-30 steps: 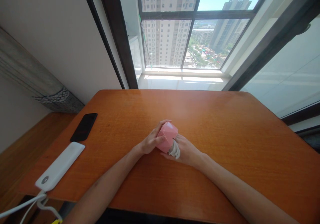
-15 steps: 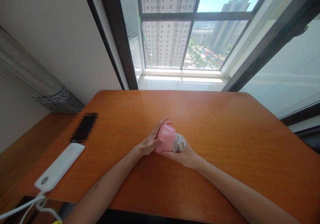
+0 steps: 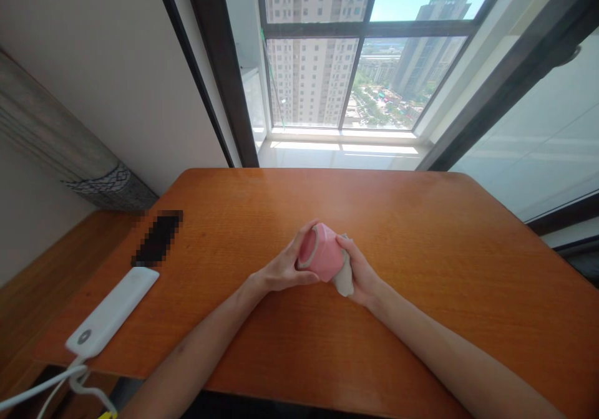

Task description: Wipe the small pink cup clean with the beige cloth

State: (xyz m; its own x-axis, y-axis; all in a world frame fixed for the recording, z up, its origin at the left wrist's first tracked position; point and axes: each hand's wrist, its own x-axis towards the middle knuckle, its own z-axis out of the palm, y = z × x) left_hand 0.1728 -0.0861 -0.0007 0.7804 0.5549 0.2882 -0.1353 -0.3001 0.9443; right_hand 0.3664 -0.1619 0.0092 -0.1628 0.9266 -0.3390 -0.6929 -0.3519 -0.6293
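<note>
A small pink faceted cup or pot [image 3: 328, 255] is held tilted above the middle of the desk. Its round end with a pale rim faces left, and whether this is the mouth or a recessed base I cannot tell. My left hand [image 3: 286, 268] grips that end, thumb below and fingers over the top. On the other side, my right hand [image 3: 364, 274] is closed on a crumpled off-white cloth [image 3: 345, 277], pressed against the cup. The thumb or a finger of that hand also touches the pink wall.
The wooden desk [image 3: 449, 269] reaches to the window ledge. At its left lie a white power bank [image 3: 113, 312] with a white cable [image 3: 77, 372] and a pixelated dark object [image 3: 158, 238]. A curtain [image 3: 93, 151] hangs at the left wall.
The cup has been turned, so its rimmed round end now shows at the left. My right hand has shifted from beneath it to its right side, and the cloth hangs lower.
</note>
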